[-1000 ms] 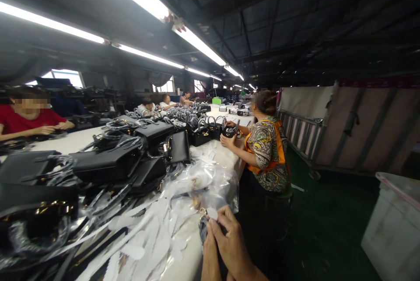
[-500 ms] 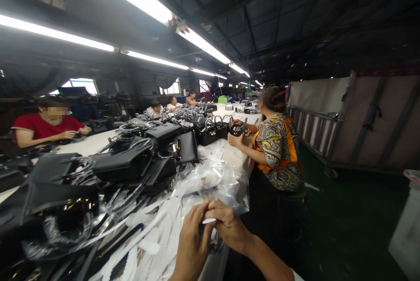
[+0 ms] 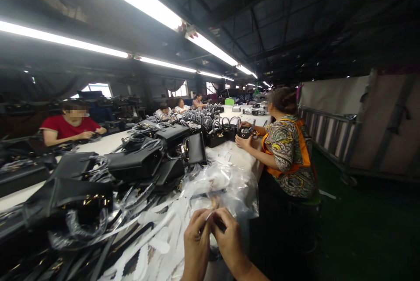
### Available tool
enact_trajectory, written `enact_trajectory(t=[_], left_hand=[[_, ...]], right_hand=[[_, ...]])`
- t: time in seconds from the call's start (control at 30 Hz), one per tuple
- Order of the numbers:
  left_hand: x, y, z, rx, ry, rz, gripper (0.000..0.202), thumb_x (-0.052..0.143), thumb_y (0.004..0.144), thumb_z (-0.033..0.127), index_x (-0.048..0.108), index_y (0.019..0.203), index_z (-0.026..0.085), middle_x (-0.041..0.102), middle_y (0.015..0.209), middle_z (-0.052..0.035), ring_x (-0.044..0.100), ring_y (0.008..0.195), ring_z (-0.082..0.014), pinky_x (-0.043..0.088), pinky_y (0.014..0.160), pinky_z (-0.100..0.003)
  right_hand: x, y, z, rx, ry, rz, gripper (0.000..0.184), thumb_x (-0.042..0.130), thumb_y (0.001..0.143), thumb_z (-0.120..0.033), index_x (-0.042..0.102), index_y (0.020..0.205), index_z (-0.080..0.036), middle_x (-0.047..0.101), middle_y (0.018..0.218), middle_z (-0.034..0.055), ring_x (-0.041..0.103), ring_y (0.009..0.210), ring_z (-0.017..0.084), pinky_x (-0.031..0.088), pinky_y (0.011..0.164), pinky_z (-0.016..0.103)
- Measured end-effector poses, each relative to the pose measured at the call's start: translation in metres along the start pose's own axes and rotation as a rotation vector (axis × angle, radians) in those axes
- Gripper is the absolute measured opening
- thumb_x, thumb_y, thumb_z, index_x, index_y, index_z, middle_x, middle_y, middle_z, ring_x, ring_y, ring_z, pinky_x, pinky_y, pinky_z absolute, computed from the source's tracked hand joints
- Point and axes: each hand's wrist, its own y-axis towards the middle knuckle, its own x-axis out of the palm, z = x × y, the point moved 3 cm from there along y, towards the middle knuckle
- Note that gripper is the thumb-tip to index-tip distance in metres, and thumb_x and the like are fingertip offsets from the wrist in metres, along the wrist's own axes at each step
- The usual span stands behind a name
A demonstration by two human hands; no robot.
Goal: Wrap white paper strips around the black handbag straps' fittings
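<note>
From the head camera, your left hand (image 3: pixel 196 248) and right hand (image 3: pixel 231 244) meet at the near edge of the long white table (image 3: pixel 95 145). The fingertips of both are closed in a pinch on a small white slip (image 3: pixel 210 215), which sits between the two thumbs. Something dark shows just under your right fingers, too small to make out.

Just beyond the hands lies a crumpled clear plastic bag (image 3: pixel 229 184). To its left is a scatter of white cut-out paper shapes (image 3: pixel 157 239).

A loose heap of flat black leather handbags with gold fittings (image 3: pixel 138 163) fills the table to your left, tangled with plastic-wrapped straps. Further down stands a row of small upright black handbags with wrapped handles (image 3: pixel 215 134), set close together.

Judging by how things lie, the upright row looks dealt with, and the heap beside you is the larger share left.

A co-worker in a patterned top and orange vest (image 3: pixel 288 154) holds one bag at the same table edge. A person in a red shirt (image 3: pixel 68 127) works across it.
</note>
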Motion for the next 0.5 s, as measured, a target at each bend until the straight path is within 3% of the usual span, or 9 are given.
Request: enact_trajectory(t=[0.13,0.3,0.4,0.5], left_hand=[[-0.005,0.003,-0.001,-0.156,-0.022,0.096,0.032,0.057,0.086,0.047,0.07,0.083,0.018,0.066,0.081,-0.0032,0.062,0.079,-0.0172,0.05,0.075,-0.026],[-0.01,0.008,-0.008,-0.329,-0.081,0.104,0.041,0.062,0.078,0.054,0.062,0.066,0.015,0.059,0.064,-0.0003,0.053,0.064,-0.0147,0.043,0.06,-0.024],[-0.013,0.01,-0.009,-0.385,-0.162,0.113,0.039,0.063,0.078,0.052,0.062,0.071,0.013,0.058,0.064,0.0004,0.051,0.062,-0.0131,0.042,0.058,-0.023],[-0.013,0.011,-0.006,-0.381,-0.181,0.101,0.036,0.062,0.079,0.049,0.062,0.079,0.013,0.058,0.067,0.0012,0.05,0.063,-0.012,0.041,0.06,-0.022]], right_hand=[[-0.003,0.0,-0.003,-0.001,-0.016,0.007,0.01,0.062,0.087,-0.028,0.063,0.084,-0.018,0.062,0.087,0.0057,0.062,0.085,0.019,0.05,0.079,0.029],[-0.004,0.002,-0.008,0.037,0.017,-0.06,0.012,0.061,0.088,-0.026,0.062,0.079,-0.018,0.062,0.083,0.0038,0.06,0.082,0.017,0.048,0.078,0.028],[-0.003,0.003,-0.011,0.073,0.049,-0.078,0.015,0.058,0.089,-0.028,0.061,0.079,-0.018,0.062,0.083,0.0033,0.059,0.082,0.016,0.048,0.079,0.028],[-0.002,0.005,-0.012,0.092,0.099,-0.124,0.015,0.058,0.089,-0.031,0.06,0.081,-0.018,0.065,0.098,0.0051,0.06,0.096,0.019,0.045,0.09,0.031]])
